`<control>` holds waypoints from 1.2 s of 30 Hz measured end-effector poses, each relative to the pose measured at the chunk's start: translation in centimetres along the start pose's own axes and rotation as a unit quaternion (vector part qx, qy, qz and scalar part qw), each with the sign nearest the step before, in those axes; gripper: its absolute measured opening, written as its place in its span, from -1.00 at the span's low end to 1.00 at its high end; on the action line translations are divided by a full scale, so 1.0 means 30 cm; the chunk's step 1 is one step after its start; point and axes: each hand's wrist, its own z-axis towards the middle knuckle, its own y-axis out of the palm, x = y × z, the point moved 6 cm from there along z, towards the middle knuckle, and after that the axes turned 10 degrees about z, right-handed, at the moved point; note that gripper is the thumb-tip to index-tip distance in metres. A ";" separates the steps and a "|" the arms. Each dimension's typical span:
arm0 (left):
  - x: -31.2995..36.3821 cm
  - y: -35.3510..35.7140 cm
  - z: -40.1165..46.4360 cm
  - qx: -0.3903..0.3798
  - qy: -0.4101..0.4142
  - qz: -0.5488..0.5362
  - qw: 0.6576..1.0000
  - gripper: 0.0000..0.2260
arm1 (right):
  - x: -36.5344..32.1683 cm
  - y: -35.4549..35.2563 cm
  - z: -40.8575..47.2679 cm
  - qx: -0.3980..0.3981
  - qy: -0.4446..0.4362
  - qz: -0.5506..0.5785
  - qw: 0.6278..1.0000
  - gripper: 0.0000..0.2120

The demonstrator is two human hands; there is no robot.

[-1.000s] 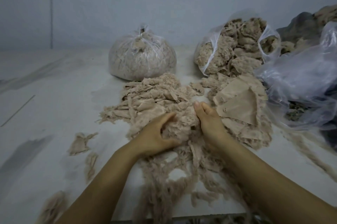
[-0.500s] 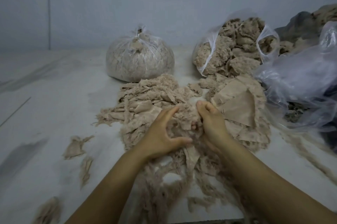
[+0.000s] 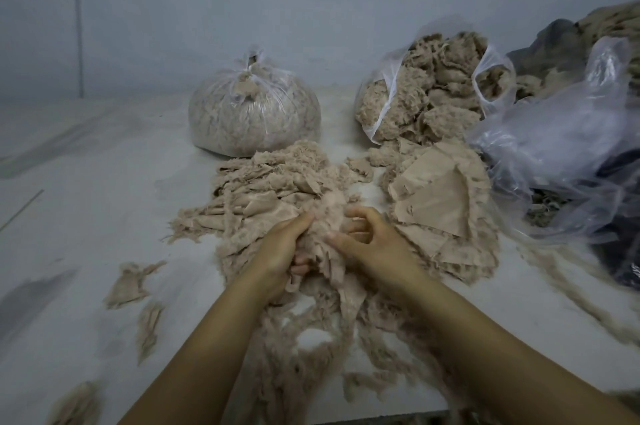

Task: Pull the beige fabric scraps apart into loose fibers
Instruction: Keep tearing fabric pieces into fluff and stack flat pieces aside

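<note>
A heap of beige fabric scraps (image 3: 273, 189) lies on the white surface in front of me. My left hand (image 3: 282, 248) grips a frayed clump of scraps (image 3: 327, 217) at the heap's near side, fingers curled under it. My right hand (image 3: 370, 241) holds the same clump from the right, thumb and curled fingers pinching it. Loose beige fibers (image 3: 311, 327) trail down between my forearms. A second pile of flatter beige pieces (image 3: 440, 203) sits just right of my right hand.
A tied clear bag of fibers (image 3: 254, 113) stands at the back centre. An open plastic bag stuffed with scraps (image 3: 429, 89) is at the back right, with crumpled clear plastic (image 3: 561, 147) beside it. Small stray scraps (image 3: 130, 286) lie at the left.
Both hands drew closer together and curled round the clump, the left fingers now tucked under it. The clump has been lifted slightly and looks more frayed.
</note>
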 end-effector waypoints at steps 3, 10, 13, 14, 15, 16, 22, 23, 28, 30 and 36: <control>0.006 0.019 -0.020 -0.027 0.005 0.067 0.997 -0.62 | 0.001 0.006 0.016 0.058 -0.007 0.097 0.994 -0.84; 0.023 -0.041 -0.016 0.073 0.075 0.140 0.985 -0.73 | 0.011 -0.022 0.023 0.136 0.008 0.148 0.980 -0.69; 0.030 -0.021 -0.023 0.048 0.080 0.117 0.989 -0.62 | 0.005 0.012 0.008 0.077 0.038 0.156 0.984 -0.67; 0.030 -0.004 -0.029 0.031 0.079 0.108 0.991 -0.57 | 0.010 0.028 0.005 0.055 0.050 0.133 0.988 -0.64; 0.030 0.009 -0.033 0.027 0.081 0.111 0.990 -0.55 | 0.018 0.040 0.003 0.046 0.061 0.114 0.990 -0.61; 0.027 0.016 -0.032 0.032 0.088 0.119 0.989 -0.56 | 0.027 0.042 0.005 0.058 0.061 0.099 0.992 -0.63; 0.028 0.016 -0.028 0.047 0.081 0.116 0.989 -0.72 | 0.014 0.006 0.020 0.129 -0.016 0.081 0.988 -0.93; 0.027 0.023 -0.033 0.046 0.082 0.148 0.984 -0.79 | 0.014 0.005 0.021 0.128 -0.031 0.068 0.989 -0.91; 0.018 -0.031 -0.035 0.177 0.090 0.118 0.973 -0.72 | 0.052 -0.027 0.026 0.202 -0.006 0.150 0.968 -0.80; 0.014 -0.075 -0.034 0.211 0.067 0.090 0.971 -0.69 | 0.064 -0.060 0.018 0.212 0.008 0.192 0.958 -0.77; 0.015 0.005 -0.022 0.065 0.068 0.095 0.991 -0.68 | 0.037 0.008 0.014 0.033 0.014 0.095 0.995 -0.47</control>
